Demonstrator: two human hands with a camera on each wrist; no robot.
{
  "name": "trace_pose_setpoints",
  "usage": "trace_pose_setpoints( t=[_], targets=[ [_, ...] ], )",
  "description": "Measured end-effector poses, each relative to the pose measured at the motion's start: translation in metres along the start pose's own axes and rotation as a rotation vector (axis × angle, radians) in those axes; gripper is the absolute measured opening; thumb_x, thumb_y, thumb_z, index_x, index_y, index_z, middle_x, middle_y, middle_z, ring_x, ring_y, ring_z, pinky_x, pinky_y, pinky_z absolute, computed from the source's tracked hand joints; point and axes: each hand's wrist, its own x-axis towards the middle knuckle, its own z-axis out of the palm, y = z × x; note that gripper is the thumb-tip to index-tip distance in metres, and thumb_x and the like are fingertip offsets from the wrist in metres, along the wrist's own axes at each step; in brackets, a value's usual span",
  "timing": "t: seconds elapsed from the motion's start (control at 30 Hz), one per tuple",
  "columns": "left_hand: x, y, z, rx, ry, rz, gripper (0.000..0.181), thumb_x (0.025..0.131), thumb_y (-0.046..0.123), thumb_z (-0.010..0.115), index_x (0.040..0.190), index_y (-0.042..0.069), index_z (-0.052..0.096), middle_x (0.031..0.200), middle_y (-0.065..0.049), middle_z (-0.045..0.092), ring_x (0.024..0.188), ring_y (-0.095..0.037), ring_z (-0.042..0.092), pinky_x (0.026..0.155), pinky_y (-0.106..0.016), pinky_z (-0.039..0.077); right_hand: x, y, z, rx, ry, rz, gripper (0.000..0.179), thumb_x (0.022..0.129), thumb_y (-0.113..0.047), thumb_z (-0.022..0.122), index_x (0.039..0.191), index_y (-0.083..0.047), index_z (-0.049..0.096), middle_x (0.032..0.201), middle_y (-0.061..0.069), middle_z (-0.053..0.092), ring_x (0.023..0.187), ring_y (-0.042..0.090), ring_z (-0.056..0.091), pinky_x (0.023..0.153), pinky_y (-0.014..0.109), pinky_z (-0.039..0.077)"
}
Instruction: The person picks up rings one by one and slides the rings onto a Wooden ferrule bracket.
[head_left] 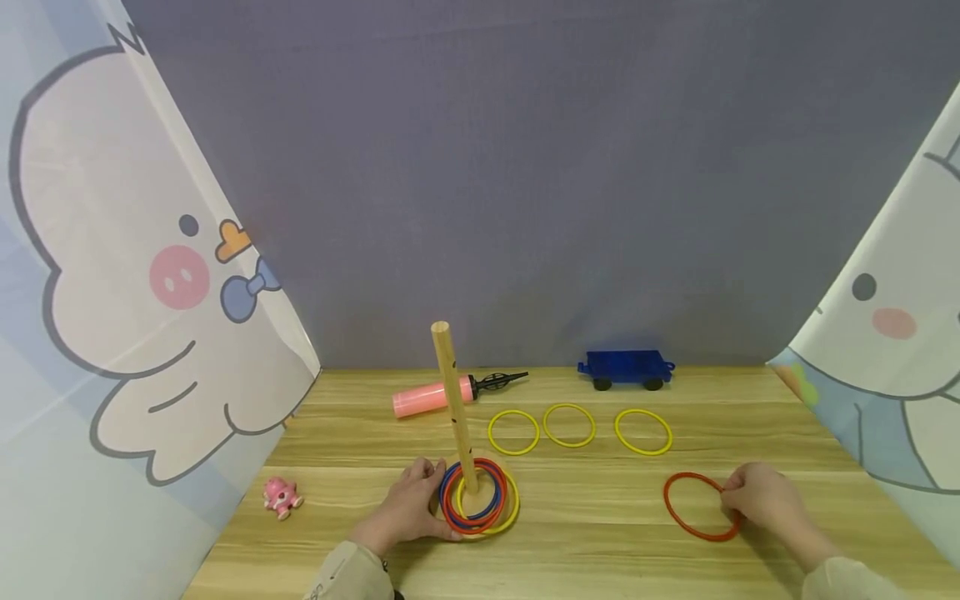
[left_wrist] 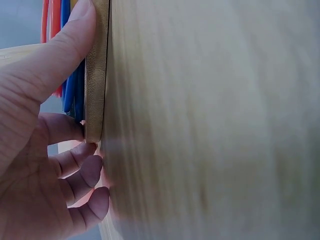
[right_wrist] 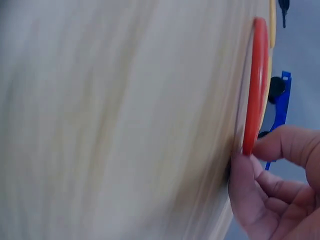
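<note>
A wooden post (head_left: 452,400) stands upright on a round wooden base (left_wrist: 95,100), left of the table's middle. Red, blue and yellow rings lie around its foot, among them a red ring (head_left: 468,532). My left hand (head_left: 405,508) grips the left side of the base, with the thumb in front and curled fingertips at its rim. Far to the right, my right hand (head_left: 761,500) pinches another red ring (right_wrist: 257,80) between thumb and fingers at its right edge. That ring is low over the tabletop; whether it touches the wood I cannot tell.
Behind lie three yellow rings: a left one (head_left: 513,453), a middle one (head_left: 570,446) and a right one (head_left: 652,453). A pink hand pump (head_left: 423,400) and a blue toy wagon (head_left: 624,365) sit near the back wall. A pink figurine (head_left: 281,494) is at far left.
</note>
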Motion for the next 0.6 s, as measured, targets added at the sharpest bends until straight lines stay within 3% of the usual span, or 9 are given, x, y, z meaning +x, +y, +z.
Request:
trace_pose_setpoints(
  t=[0.17, 0.37, 0.6],
  targets=[
    [-0.001, 0.001, -0.001, -0.011, -0.004, -0.005, 0.118, 0.057, 0.055, 0.088, 0.144, -0.009, 0.039, 0.105, -0.002, 0.037, 0.092, -0.020, 0.038, 0.078, -0.040, 0.038, 0.000, -0.005, 0.012, 0.284, -0.146, -0.048, 0.011, 0.081, 0.000, 0.062, 0.089, 0.007, 0.065, 0.071, 0.004, 0.061, 0.064, 0.019, 0.061, 0.055, 0.033, 0.054],
    [-0.001, 0.002, -0.002, -0.013, -0.007, -0.005, 0.118, 0.058, 0.054, 0.088, 0.144, -0.009, 0.039, 0.106, -0.003, 0.038, 0.093, -0.021, 0.038, 0.078, -0.040, 0.038, -0.002, -0.018, 0.020, 0.532, -0.355, -0.163, 0.029, 0.090, -0.004, 0.060, 0.108, 0.018, 0.057, 0.083, 0.007, 0.064, 0.066, 0.017, 0.062, 0.058, 0.031, 0.055],
    [-0.001, 0.003, -0.003, -0.003, -0.001, 0.000, 0.118, 0.057, 0.054, 0.088, 0.144, -0.009, 0.039, 0.108, -0.005, 0.040, 0.096, -0.022, 0.040, 0.080, -0.043, 0.039, -0.005, -0.048, 0.029, 0.720, -0.464, -0.185, 0.033, 0.094, -0.008, 0.058, 0.116, 0.018, 0.055, 0.084, 0.008, 0.065, 0.071, 0.012, 0.062, 0.064, 0.028, 0.055]
  ],
)
